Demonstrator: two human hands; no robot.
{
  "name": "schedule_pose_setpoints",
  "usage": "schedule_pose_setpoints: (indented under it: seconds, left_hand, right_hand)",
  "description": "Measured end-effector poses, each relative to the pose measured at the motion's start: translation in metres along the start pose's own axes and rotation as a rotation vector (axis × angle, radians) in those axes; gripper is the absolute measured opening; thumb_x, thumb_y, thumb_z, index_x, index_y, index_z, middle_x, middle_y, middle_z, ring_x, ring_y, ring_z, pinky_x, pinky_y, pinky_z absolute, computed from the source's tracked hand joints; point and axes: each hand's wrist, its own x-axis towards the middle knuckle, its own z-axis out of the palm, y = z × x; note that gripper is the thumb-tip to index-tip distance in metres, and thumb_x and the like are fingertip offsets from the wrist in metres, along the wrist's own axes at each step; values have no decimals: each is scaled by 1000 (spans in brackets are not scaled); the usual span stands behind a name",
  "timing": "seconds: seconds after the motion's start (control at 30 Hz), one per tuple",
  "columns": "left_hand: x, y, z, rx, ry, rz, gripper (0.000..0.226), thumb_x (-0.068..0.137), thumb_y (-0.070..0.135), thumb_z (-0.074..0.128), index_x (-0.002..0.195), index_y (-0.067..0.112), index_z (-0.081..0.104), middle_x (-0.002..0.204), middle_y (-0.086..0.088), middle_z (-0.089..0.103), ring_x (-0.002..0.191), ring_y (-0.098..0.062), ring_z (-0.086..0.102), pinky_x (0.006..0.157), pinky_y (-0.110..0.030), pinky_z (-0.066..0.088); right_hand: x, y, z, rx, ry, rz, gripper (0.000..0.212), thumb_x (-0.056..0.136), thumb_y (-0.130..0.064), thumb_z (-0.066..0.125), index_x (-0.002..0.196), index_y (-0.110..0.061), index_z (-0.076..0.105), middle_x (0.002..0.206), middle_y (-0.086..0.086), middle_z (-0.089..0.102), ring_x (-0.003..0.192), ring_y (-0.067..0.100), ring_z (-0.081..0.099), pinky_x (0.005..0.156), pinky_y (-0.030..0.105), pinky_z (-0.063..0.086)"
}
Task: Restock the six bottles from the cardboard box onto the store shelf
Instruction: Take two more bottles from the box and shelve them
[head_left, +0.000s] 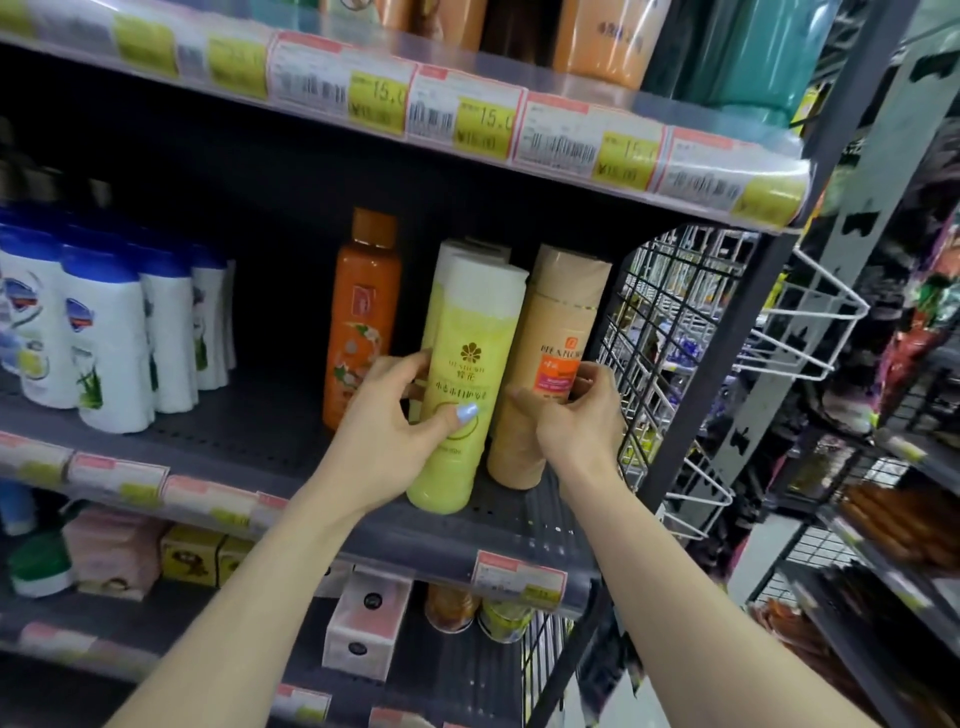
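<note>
Two bare forearms reached up from the bottom of the frame toward the middle shelf. At the end of one, the left hand was wrapped around a yellow bottle with a white cap, thumb across the front label and fingers curled behind its left side. That bottle stood near the front edge of the shelf, leaning slightly, with a second yellow bottle just behind it. The right hand gripped a beige bottle low down, thumb on the front and fingers closed around its right side. It stood just beside the yellow one, on its right, close to the black wire grid at the end of the shelf. An orange bottle stood upright further back to the left, apart from the pair. Well to the left sat a cluster of white bottles with blue caps. Price tags in yellow and white ran along the edge of the shelf above. Below, small boxes and tins lay on the lower shelf. No cardboard box showed.
</note>
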Motion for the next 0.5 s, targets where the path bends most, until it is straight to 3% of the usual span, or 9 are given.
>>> schedule_pose_setpoints:
  seconds: [0.17, 0.37, 0.5]
  left_hand:
    - [-3, 3, 3, 8, 50, 6, 65, 78, 32, 71, 137, 22, 45, 131, 3, 51, 109, -6, 54, 84, -18, 44]
    - [-8, 2, 8, -65, 73, -19, 64, 77, 30, 72, 135, 26, 46, 131, 4, 50, 117, -11, 52, 99, -39, 48]
    - [-14, 1, 10, -73, 89, -39, 68, 76, 28, 74, 136, 29, 43, 132, 6, 50, 118, -9, 52, 101, -33, 45]
  right_hand:
    - [0, -2, 0, -6, 3, -4, 60, 63, -30, 85, 110, -12, 53, 109, 5, 66, 99, 24, 62, 90, 38, 48]
    - [0, -2, 0, 18, -15, 9, 61, 62, -29, 86, 111, -12, 53, 107, 5, 67, 95, 22, 63, 88, 37, 50]
    - [-1, 1, 1, 14, -21, -21, 63, 61, -28, 85, 111, -12, 51, 109, 6, 66, 99, 25, 63, 90, 40, 50]
